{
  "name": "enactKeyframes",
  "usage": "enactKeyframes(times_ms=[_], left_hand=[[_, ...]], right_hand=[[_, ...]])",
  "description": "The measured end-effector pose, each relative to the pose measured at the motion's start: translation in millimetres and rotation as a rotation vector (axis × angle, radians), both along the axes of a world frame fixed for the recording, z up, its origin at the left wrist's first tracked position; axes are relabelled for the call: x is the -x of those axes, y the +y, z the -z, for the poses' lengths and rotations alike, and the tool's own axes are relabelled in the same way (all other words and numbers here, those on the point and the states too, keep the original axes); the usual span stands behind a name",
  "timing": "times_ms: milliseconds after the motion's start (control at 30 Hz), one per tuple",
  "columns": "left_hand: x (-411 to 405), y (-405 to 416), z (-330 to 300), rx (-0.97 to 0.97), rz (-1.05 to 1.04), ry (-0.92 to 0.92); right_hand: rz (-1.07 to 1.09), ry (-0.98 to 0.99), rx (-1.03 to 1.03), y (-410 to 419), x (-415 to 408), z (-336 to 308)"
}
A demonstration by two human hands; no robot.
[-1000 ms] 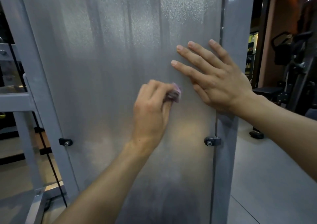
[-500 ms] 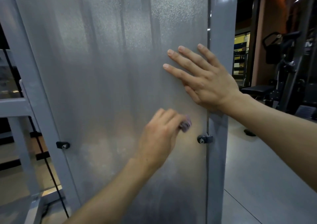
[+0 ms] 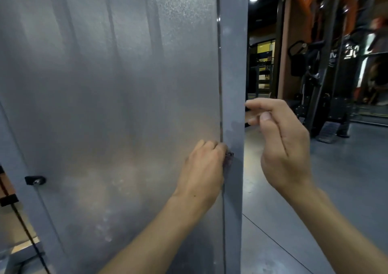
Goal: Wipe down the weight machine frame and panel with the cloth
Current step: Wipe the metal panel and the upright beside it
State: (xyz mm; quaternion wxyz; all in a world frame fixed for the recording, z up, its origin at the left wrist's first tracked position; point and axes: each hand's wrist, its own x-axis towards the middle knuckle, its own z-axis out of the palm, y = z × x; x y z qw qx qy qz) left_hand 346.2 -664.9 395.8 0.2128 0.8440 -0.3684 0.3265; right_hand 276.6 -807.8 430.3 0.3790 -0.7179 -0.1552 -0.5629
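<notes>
The left hand point(image 3: 202, 168) grips the cloth point(image 3: 228, 158) at the panel's point(image 3: 115, 106) right edge; press firmly along the frame post point(image 3: 233, 74). The right hand point(image 3: 283, 145) hovers loosely curled, empty.

Upright frame post point(image 3: 232, 74) as landmark. Left of post: broad frosted panel point(image 3: 109, 89), flat, unbroken, open for sweep up and across; only black clip point(image 3: 35, 180) sticks out far left, low. At seam of panel and post, low: left hand point(image 3: 202, 170) with cloth point(image 3: 228, 158) bunched in fingers fills that spot. Right of post: open air over grey floor point(image 3: 346, 189), but right hand point(image 3: 283, 145) sits close beside post edge, fingers loosely curled, narrowing gap. Far right, well back: dark gym machines point(image 3: 327, 74).
</notes>
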Motion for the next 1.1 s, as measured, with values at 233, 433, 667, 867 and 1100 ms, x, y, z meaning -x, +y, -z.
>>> enactKeyframes(times_ms=[233,433,667,867,1100], left_hand=[[26.7,-20.7,-3.4,-0.138,0.261,0.03],[-6.4,24.0,-25.2,0.04,-0.037,0.017],[1.1,-0.7,-3.6,-0.109,0.097,-0.04],[1.3,43.7,14.1,0.102,0.186,-0.021],[29.0,48.0,45.2,0.878,0.466,0.833]], right_hand=[[0.059,0.089,-0.038,-27.2,31.8,15.4],[0.057,0.169,-0.201,-26.3,28.9,34.6],[-0.033,0.183,-0.394,6.8,4.9,41.4],[-0.121,0.257,-0.692,32.9,-14.5,63.4],[-0.352,0.45,-0.563,66.2,-14.3,106.9]])
